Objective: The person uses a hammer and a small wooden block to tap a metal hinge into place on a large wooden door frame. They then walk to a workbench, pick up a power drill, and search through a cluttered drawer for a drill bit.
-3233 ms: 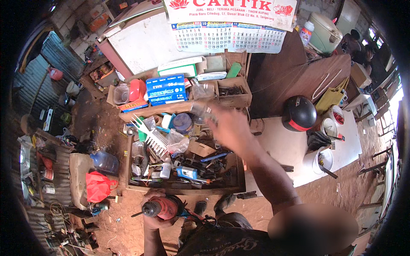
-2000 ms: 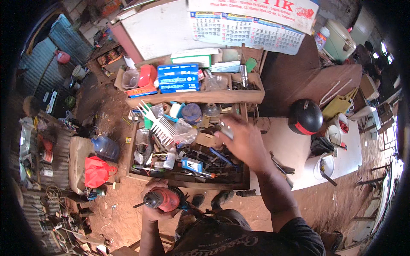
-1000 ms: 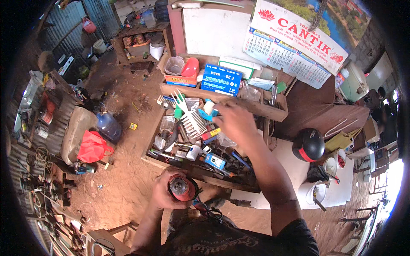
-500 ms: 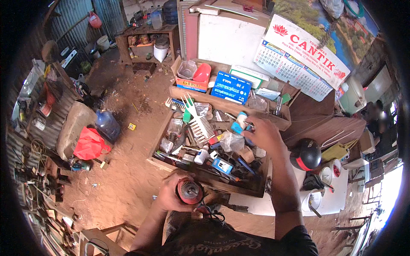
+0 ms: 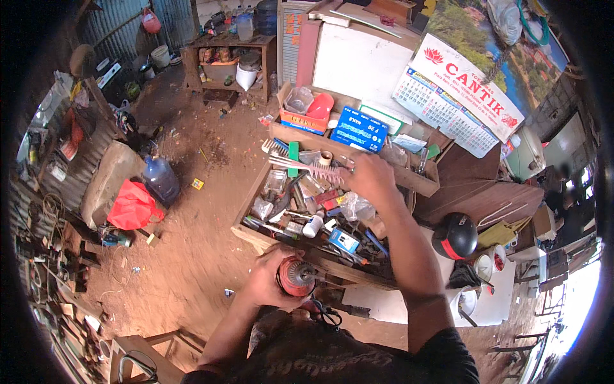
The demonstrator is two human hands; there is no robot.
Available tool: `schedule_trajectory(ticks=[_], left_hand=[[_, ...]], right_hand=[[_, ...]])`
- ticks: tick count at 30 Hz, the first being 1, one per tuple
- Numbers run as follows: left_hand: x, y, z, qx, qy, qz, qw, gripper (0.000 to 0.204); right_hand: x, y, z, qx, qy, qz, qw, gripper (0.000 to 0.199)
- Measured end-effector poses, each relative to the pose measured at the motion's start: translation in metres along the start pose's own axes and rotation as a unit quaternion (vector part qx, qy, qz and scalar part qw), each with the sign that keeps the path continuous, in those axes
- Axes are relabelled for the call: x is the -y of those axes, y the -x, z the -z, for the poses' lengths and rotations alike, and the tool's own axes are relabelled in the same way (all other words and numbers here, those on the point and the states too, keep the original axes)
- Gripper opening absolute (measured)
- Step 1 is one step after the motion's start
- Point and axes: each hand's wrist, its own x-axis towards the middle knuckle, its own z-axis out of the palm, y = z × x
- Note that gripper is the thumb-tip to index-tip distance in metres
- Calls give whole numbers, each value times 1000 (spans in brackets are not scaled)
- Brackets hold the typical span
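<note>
My left hand (image 5: 267,276), near my body, wraps around a red corded power tool (image 5: 297,276) with a metal collar at its upward end. My right hand (image 5: 371,178) reaches over a wooden drawer (image 5: 307,257) full of tools and small parts. Its fingers are bent at the end of a pale wide-toothed comb (image 5: 307,169), slightly blurred; a small shiny bit shows by the fingertips. Below this hand lie a clear plastic bag (image 5: 356,208), a white bottle (image 5: 313,225) and a blue-and-white small box (image 5: 344,240). A green-handled brush (image 5: 293,157) lies beside the comb.
Behind the drawer, a wooden tray (image 5: 416,182) holds a blue carton (image 5: 359,130) and an orange box (image 5: 304,123). A black helmet (image 5: 455,234) sits at the right, near white buckets (image 5: 484,266). A blue water jug (image 5: 161,181) and red bag (image 5: 133,206) are at the left.
My right hand has moved left and slightly up, to the comb's end. The comb has swung from steep to nearly level. The power tool has tilted in my left hand, its metal end now showing.
</note>
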Motion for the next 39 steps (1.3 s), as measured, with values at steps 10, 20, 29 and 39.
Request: schedule_trajectory(ticks=[10, 20, 29, 39], left_hand=[[-4, -3, 5, 9, -19, -22, 1000, 81], [1, 2, 5, 14, -11, -8, 1000, 81], [13, 4, 6, 25, -26, -29, 999, 86], [5, -3, 17, 60, -46, -33, 997, 93]], right_hand=[[59, 27, -61, 74, -100, 242, 962, 36], [88, 19, -58, 136, 60, 300, 942, 65], [62, -8, -32, 180, 182, 162, 953, 62], [54, 21, -36, 26, 14, 108, 994, 37]])
